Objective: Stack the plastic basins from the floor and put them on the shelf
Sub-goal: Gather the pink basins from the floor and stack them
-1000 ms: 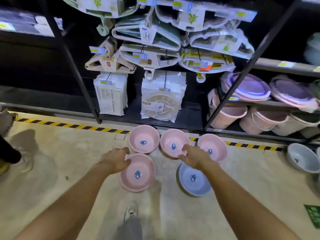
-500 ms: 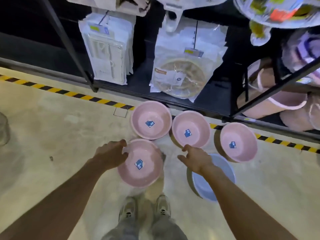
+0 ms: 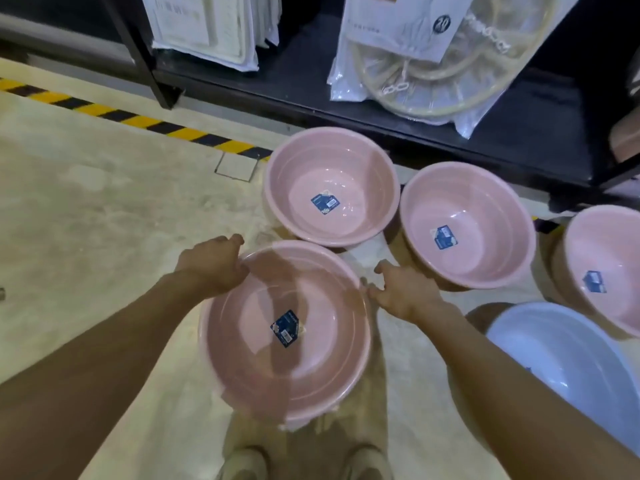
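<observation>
Near pink basin gripped at both sides of its rim

Presently, the nearest pink basin (image 3: 284, 334) is held at its rim by both hands. The left hand (image 3: 211, 268) is closed over the rim at about ten o'clock of the basin, fingers curled on the edge. The right hand (image 3: 401, 292) is set against the rim at about two o'clock, with the fingertips pinched on the edge and the thumb raised; how firmly it grips cannot be told. The basin appears blurred, and whether it rests on the floor (image 3: 104, 209) or is clear of it cannot be judged. A blue label (image 3: 286, 328) is seen inside it.

Three more pink basins are seen on the floor: a second pink basin (image 3: 332, 188) at twelve o'clock of the held one, a third pink basin (image 3: 467, 226) at two o'clock, and a fourth pink basin (image 3: 606, 268) cut by the frame edge. A blue basin (image 3: 571, 362) lies at four o'clock. The black shelf (image 3: 433, 109) runs beyond them, with packaged goods (image 3: 408, 50) stood upon it.
</observation>
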A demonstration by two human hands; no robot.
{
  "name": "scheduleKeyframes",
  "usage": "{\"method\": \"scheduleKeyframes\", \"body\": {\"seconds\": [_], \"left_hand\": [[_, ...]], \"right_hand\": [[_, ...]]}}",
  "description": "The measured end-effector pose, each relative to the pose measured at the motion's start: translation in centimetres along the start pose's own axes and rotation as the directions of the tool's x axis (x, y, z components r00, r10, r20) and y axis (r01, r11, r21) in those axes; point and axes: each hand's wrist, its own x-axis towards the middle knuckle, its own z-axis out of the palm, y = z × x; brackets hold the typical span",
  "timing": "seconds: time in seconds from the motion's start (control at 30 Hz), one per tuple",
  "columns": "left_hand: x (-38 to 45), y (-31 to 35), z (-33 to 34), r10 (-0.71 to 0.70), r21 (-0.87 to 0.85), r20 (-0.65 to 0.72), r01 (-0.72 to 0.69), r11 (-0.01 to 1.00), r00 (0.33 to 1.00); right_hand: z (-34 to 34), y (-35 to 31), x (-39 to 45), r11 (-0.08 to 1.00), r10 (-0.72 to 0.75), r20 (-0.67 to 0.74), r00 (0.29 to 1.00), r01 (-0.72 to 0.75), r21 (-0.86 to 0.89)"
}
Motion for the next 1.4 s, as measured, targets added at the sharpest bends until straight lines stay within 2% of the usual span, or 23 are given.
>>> {"method": "scheduleKeyframes", "body": {"seconds": [0.2,0.37,0.53,0.7,0.8,1.0,1.3,1.4], "left_hand": [[3.1,-4.6,6.5,-0.083,-0.114,0.056,0.089,0.990,0.995],[0.4,-6.9,9.4,-0.094,-0.265,0.122,0.124,0.956,0.988],[-4.0,-6.2,12.1,-0.180,-0.454,0.084,0.198,0.869,0.980],[-4.3,-6.4,13.9,-0.194,-0.498,0.013,0.175,0.849,0.981],[-4.0,-6.4,14.1,-0.200,-0.567,0.041,0.187,0.802,0.979],[-5.2,-7.2,12.0,-0.210,-0.605,0.092,0.223,0.765,0.973],[-4.9,-7.2,1.8,-0.181,-0.614,-0.094,0.086,0.784,0.979],[-2.3,-5.5,-2.4,-0.174,-0.624,-0.126,0.058,0.779,0.977]], "right_hand": [[5.4,1.3,4.7,1.000,-0.007,0.046,0.999,0.007,-0.004],[7.6,2.6,5.2,1.000,0.001,0.023,1.000,-0.002,0.013],[10.3,3.1,3.4,0.973,0.093,0.137,0.986,-0.120,0.198],[12.6,2.6,3.2,0.932,0.058,0.052,0.997,-0.073,0.356],[12.6,2.2,3.0,0.896,0.042,0.042,0.998,-0.057,0.440],[11.2,1.3,1.4,0.858,-0.038,0.040,0.998,0.012,0.514],[1.1,-0.7,0.7,0.804,-0.095,-0.117,0.988,0.146,0.577],[-3.1,-0.7,1.9,0.856,-0.065,-0.207,0.976,0.161,0.492]]}}
